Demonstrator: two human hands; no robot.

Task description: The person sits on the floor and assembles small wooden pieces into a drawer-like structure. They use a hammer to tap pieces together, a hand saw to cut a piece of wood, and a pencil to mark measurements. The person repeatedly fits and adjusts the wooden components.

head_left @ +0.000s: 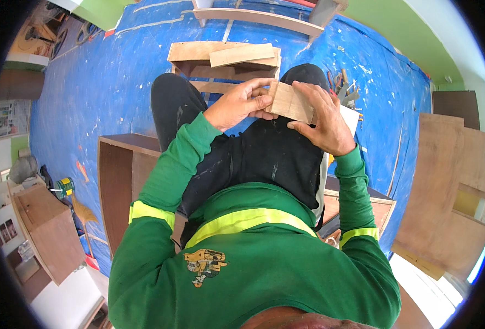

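Observation:
A small rectangular piece of wood (291, 102) is held up over my lap, between my two hands. My left hand (243, 105) pinches its left end, with the thumb on the near face and the fingers partly hidden behind. Across the right end lies my right hand (328, 119), fingers along the far edge and thumb at the near edge. Just beyond my knees stands an open wooden box frame (190, 51), with a loose flat wooden strip (242, 55) resting across its top.
Several hand tools (347, 88) lie on the blue floor sheet (89, 93) beyond my right hand. A brown open cabinet (115, 189) stands to my left. Large plywood panels (437, 181) are at the far right. A paint can (63, 188) and a broom (83, 211) are at the left.

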